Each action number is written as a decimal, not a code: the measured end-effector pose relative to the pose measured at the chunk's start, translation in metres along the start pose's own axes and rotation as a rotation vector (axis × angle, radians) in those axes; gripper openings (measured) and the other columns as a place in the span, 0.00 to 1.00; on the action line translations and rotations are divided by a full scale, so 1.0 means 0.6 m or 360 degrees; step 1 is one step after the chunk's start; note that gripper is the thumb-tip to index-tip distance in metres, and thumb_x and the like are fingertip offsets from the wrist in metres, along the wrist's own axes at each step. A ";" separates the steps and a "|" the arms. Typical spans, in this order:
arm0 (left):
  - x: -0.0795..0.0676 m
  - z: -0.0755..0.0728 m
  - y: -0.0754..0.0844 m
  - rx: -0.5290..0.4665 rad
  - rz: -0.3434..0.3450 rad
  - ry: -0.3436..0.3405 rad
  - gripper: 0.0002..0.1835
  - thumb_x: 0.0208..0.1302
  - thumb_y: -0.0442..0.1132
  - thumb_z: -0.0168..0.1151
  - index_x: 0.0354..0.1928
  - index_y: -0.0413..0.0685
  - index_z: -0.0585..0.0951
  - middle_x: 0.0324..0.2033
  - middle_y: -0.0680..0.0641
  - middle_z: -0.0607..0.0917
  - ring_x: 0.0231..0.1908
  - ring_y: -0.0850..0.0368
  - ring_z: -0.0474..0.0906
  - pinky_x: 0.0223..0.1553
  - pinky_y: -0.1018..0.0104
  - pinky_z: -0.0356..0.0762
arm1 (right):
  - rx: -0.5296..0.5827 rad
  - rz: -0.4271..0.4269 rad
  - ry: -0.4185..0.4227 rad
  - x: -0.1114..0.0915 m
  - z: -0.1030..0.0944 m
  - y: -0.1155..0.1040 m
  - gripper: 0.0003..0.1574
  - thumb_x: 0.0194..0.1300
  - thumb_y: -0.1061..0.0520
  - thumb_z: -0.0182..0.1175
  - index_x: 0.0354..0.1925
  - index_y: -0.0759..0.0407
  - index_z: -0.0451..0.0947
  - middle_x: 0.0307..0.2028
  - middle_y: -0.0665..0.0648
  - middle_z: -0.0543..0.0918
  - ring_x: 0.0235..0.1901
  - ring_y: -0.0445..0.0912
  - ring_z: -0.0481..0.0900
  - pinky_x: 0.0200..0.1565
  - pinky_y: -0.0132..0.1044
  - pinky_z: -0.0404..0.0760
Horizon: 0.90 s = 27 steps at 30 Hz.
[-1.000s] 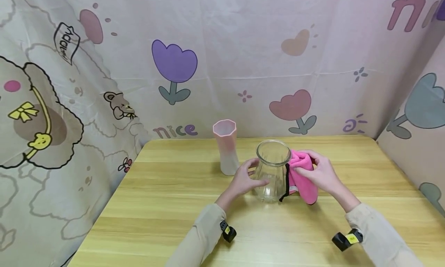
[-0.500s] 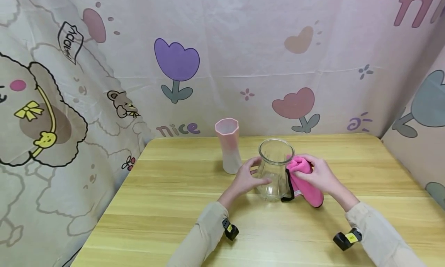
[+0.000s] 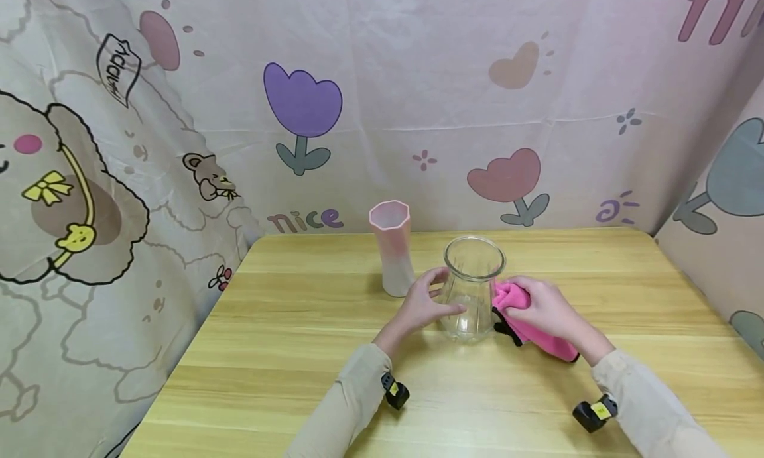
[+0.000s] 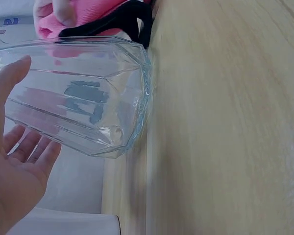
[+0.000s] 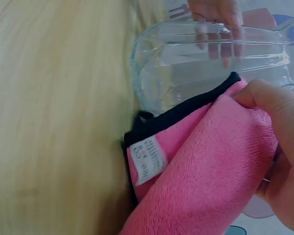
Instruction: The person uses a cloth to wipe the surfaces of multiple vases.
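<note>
A clear glass vase (image 3: 470, 305) with a wide rim stands upright on the table. My left hand (image 3: 422, 304) holds it from the left, thumb on the near side and fingers around the far side; the left wrist view shows the thumb (image 4: 12, 76) over the ribbed glass. On the other side, my right hand (image 3: 546, 305) pinches a bunched pink cloth (image 3: 546, 339) with black edging. Close up in the right wrist view, the cloth (image 5: 206, 161) lies against or very near the glass, and a white label (image 5: 148, 159) shows on it. The palm hides part of the cloth.
Just left of the glass vase and slightly behind it stands a pink-and-white vase (image 3: 394, 259). Both are on a light wooden table (image 3: 286, 352). A printed fabric backdrop (image 3: 382, 100) rises along the back edge and both sides.
My right hand has slid the pink cloth down the glass vase's right side, and the cloth's loose end has swung out to the right. The left hand stays on the vase.
</note>
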<state>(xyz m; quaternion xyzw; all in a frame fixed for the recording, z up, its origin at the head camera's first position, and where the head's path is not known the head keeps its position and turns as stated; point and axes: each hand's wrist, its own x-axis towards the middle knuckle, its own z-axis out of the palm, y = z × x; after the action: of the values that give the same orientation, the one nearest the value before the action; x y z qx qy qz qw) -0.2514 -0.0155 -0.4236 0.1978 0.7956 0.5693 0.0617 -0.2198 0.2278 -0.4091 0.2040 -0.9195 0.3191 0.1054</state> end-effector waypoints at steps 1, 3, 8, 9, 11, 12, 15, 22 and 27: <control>0.000 0.000 0.000 0.0001 -0.0001 0.0000 0.44 0.40 0.42 0.75 0.62 0.48 0.65 0.55 0.49 0.72 0.56 0.56 0.67 0.55 0.70 0.69 | -0.0030 -0.0008 -0.0012 0.000 0.001 0.001 0.23 0.44 0.61 0.68 0.42 0.65 0.76 0.30 0.55 0.80 0.25 0.40 0.72 0.24 0.29 0.74; 0.001 -0.001 0.000 0.0002 -0.0008 -0.0002 0.43 0.40 0.42 0.75 0.62 0.48 0.65 0.55 0.50 0.72 0.56 0.56 0.67 0.55 0.71 0.69 | -0.0082 -0.0011 -0.0044 0.000 0.004 0.004 0.23 0.44 0.60 0.68 0.41 0.65 0.76 0.30 0.55 0.80 0.24 0.40 0.72 0.24 0.29 0.74; 0.001 -0.001 -0.002 -0.0002 -0.0015 -0.0003 0.43 0.40 0.42 0.75 0.62 0.47 0.66 0.55 0.49 0.72 0.56 0.54 0.67 0.55 0.70 0.70 | -0.0170 0.0043 -0.0167 -0.001 0.011 0.006 0.20 0.45 0.58 0.67 0.39 0.63 0.77 0.29 0.52 0.79 0.25 0.40 0.72 0.26 0.31 0.73; 0.001 -0.002 -0.003 -0.0005 -0.0013 -0.0003 0.43 0.40 0.43 0.75 0.62 0.47 0.66 0.55 0.49 0.72 0.56 0.54 0.67 0.55 0.70 0.70 | -0.0188 0.0052 -0.0189 -0.001 0.012 0.006 0.19 0.45 0.58 0.66 0.39 0.62 0.77 0.28 0.51 0.79 0.25 0.40 0.72 0.26 0.31 0.73; 0.001 -0.002 -0.003 -0.0007 -0.0011 -0.0003 0.43 0.40 0.43 0.75 0.62 0.47 0.66 0.56 0.49 0.72 0.56 0.54 0.67 0.55 0.70 0.70 | -0.0222 0.0067 -0.0222 -0.002 0.014 0.007 0.18 0.46 0.58 0.66 0.38 0.61 0.77 0.27 0.50 0.78 0.24 0.41 0.71 0.26 0.32 0.72; 0.001 -0.002 -0.003 -0.0003 -0.0009 -0.0003 0.43 0.40 0.43 0.75 0.62 0.47 0.66 0.56 0.49 0.72 0.56 0.54 0.67 0.55 0.71 0.70 | -0.0235 0.0072 -0.0233 -0.002 0.015 0.008 0.18 0.46 0.57 0.66 0.38 0.61 0.77 0.26 0.49 0.78 0.24 0.41 0.70 0.26 0.32 0.72; 0.001 -0.003 -0.003 0.0009 -0.0006 -0.0002 0.43 0.40 0.43 0.75 0.62 0.47 0.66 0.56 0.49 0.72 0.56 0.56 0.67 0.54 0.72 0.70 | -0.0250 0.0077 -0.0244 -0.003 0.017 0.012 0.17 0.45 0.57 0.65 0.38 0.60 0.78 0.26 0.48 0.77 0.23 0.40 0.70 0.26 0.32 0.70; 0.001 -0.002 -0.004 0.0003 0.0000 -0.0005 0.43 0.40 0.43 0.75 0.61 0.47 0.66 0.56 0.50 0.72 0.56 0.57 0.67 0.55 0.71 0.70 | -0.0164 0.0089 -0.0228 -0.006 0.016 0.016 0.18 0.46 0.58 0.66 0.39 0.60 0.78 0.28 0.49 0.79 0.24 0.40 0.71 0.26 0.31 0.72; 0.003 -0.001 -0.005 0.0004 0.0006 -0.0007 0.43 0.41 0.42 0.75 0.61 0.47 0.66 0.56 0.50 0.72 0.56 0.58 0.67 0.55 0.71 0.69 | 0.0071 0.0111 -0.0142 -0.007 0.008 0.015 0.21 0.46 0.61 0.66 0.42 0.63 0.77 0.28 0.53 0.79 0.23 0.41 0.72 0.22 0.30 0.75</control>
<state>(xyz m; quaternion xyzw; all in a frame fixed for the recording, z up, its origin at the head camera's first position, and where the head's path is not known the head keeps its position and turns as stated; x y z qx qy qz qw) -0.2538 -0.0160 -0.4259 0.2007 0.7957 0.5681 0.0622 -0.2206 0.2324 -0.4189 0.1882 -0.9224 0.3336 0.0484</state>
